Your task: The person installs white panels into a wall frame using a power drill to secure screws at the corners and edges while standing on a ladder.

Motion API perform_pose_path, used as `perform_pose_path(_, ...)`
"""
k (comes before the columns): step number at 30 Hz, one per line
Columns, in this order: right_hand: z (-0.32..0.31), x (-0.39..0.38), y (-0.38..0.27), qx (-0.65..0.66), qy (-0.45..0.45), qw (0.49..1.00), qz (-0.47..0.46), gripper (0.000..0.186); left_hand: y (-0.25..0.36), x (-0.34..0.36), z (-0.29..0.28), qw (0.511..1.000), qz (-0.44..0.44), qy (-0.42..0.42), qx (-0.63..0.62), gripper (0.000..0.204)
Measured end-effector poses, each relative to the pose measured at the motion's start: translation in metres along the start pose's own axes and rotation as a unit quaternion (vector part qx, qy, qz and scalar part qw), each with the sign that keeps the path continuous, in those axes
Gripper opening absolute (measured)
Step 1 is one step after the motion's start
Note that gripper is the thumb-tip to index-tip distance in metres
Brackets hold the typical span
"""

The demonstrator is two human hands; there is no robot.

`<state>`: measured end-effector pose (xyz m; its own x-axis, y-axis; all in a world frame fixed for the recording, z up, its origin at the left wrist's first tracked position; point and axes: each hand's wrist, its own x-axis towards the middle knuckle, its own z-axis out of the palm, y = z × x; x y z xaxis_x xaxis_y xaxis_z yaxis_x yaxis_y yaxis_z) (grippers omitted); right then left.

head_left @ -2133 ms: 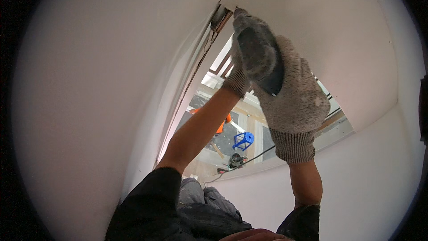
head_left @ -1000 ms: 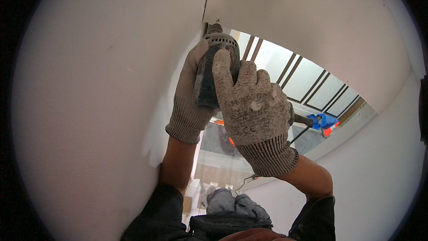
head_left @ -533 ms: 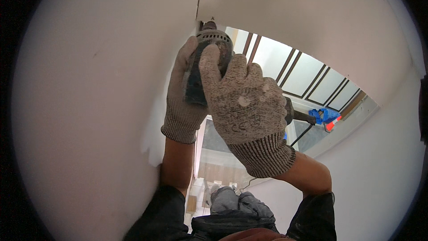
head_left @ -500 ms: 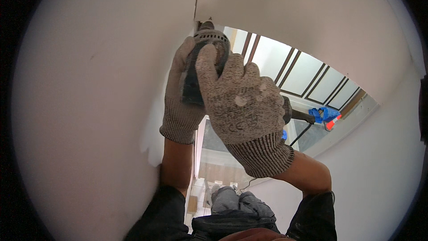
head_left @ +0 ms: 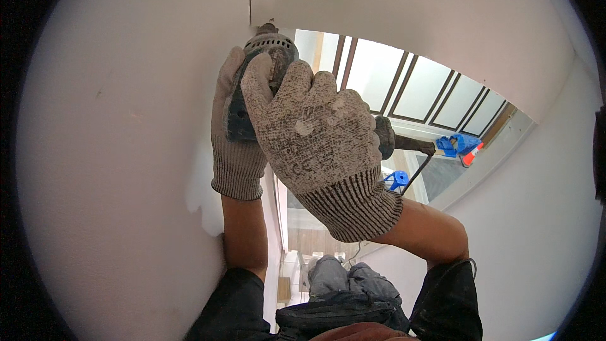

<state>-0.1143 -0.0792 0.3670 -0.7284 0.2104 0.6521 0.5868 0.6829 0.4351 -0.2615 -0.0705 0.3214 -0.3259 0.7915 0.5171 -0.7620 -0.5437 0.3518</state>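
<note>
A dark, dusty corded power tool [head_left: 276, 44] is held up against the white panel above. Its vented front collar points up, and its narrow nose meets the panel's lower edge beside a vertical seam. My left hand [head_left: 238, 159], in a grey knit glove, is wrapped around the tool's left side, its fingers partly hidden. My right hand [head_left: 319, 129], gloved likewise, closes over the tool from the right, back of the hand toward me. The rear end and black cord [head_left: 416, 175] come out past its fingers on the right. What the nose touches is too small to make out.
A white wall [head_left: 120, 151] runs close along my left side. Beyond the opening are framed light panels [head_left: 420, 85], a blue stool [head_left: 398, 179], a blue bag [head_left: 459, 145] and an orange cone [head_left: 471, 154] far below. Another pale wall [head_left: 524, 202] curves on the right.
The hands, tool and panel seam have shifted left together in the picture. More of the blue stool shows below the cord. Both hands keep their grip, and the nose stays beside the seam.
</note>
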Motion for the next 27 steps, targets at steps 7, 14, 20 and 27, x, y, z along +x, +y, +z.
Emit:
perform_pose_path(7, -0.005, 0.0, -0.004, 0.085, 0.035, 0.995, 0.031, 0.058, -0.004, 0.002, 0.003, 0.997, 0.036, 0.047, 0.047, 0.047)
perform_pose_path(14, -0.004, 0.002, -0.002, 0.047, 0.024, 0.998, 0.031, 0.058, -0.004, 0.001, -0.01, 0.997, 0.054, 0.02, 0.046, 0.048)
perform_pose_path(20, 0.001, -0.001, -0.005, 0.041, 0.011, 0.998, 0.04, 0.058, -0.005, -0.003, -0.031, 0.994, 0.077, -0.028, 0.07, 0.051)
perform_pose_path(27, 0.0, 0.001, -0.005, 0.038, 0.001, 0.998, 0.046, 0.058, -0.011, 0.015, -0.039, 0.986, 0.083, 0.003, 0.145, 0.054)
